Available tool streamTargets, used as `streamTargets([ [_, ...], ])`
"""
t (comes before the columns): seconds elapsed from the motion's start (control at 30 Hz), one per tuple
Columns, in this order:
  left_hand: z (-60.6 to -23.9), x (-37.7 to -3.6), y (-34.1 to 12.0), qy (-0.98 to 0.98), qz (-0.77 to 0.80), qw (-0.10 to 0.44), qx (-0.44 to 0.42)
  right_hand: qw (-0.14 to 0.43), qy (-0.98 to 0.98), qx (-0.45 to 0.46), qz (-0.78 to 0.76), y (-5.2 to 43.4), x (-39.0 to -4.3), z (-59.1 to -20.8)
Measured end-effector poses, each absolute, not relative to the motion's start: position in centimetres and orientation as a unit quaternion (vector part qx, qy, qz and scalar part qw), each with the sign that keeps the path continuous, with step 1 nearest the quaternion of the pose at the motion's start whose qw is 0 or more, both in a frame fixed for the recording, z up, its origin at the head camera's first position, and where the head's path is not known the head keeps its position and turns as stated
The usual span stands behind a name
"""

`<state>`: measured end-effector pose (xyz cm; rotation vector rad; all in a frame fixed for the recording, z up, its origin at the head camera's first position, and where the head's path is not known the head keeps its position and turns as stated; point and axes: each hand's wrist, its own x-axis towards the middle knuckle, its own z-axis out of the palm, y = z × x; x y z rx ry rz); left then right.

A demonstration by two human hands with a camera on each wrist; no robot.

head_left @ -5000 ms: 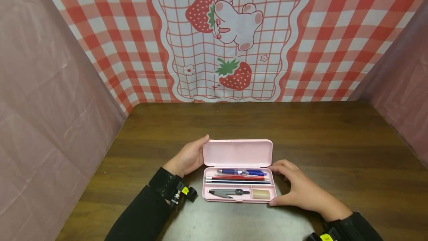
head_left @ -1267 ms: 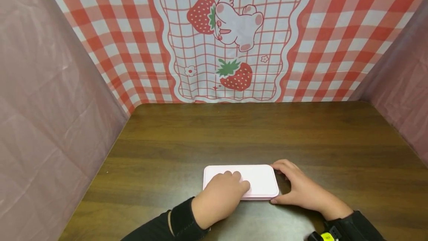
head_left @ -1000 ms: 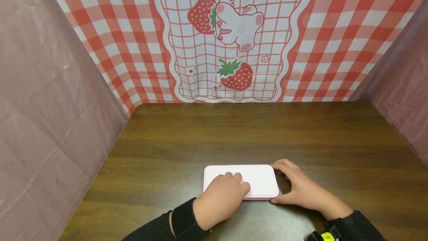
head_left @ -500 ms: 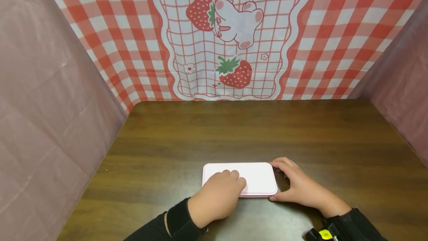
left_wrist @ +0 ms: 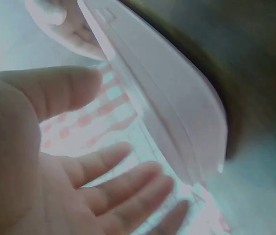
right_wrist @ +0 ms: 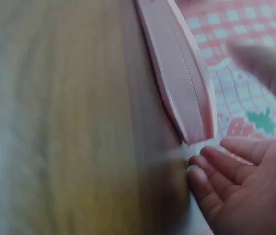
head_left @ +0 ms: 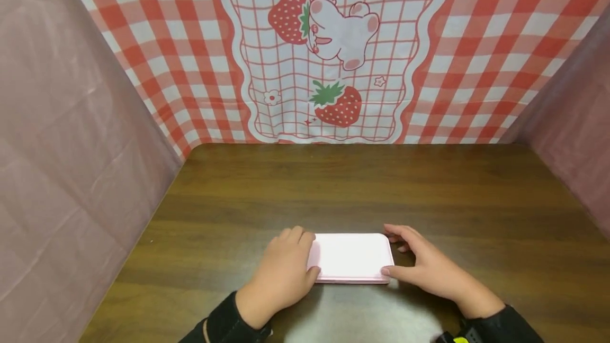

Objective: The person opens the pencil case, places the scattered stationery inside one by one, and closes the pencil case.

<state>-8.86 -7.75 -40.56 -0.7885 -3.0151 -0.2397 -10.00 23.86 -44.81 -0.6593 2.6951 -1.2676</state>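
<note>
A pale pink pencil case [head_left: 352, 255] lies flat on the table with its lid down, so its contents are hidden. Over its left end, my left hand [head_left: 283, 269] covers that edge in the head view. The left wrist view has that hand's relaxed fingers and thumb spread, apart from the side of the case [left_wrist: 177, 93]. At the opposite end is my right hand [head_left: 431, 269], thumb and fingers apart. In the right wrist view its thumb stands away from the case [right_wrist: 182, 78], with the other fingers close by the end; contact there is unclear.
The brown wooden table [head_left: 238, 189] reaches back to a red-and-white checked cloth [head_left: 333, 68] with strawberry prints. Pink cloth [head_left: 95, 136] hangs on the left, and more pink cloth [head_left: 576, 120] on the right.
Five seconds ago the lid stood up, showing pens, pencils and a compass inside; it has since been lowered. My left hand has slid from mid-lid to the left end; the right hand's fingers have loosened.
</note>
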Motion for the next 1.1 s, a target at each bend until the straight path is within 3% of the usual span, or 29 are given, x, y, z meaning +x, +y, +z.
streamTargets([
  [0.37, -40.7, -8.6, -8.6, -0.976, -0.112, -0.051, -0.181, 0.079, 0.922, -0.173, -0.337, 21.9, -9.1, -43.1],
  [1.1, -42.1, -12.5, -9.6, -0.968, -0.158, -0.051, -0.19, 0.063, 0.932, -0.153, -0.322, 21.1, -11.0, -43.0],
])
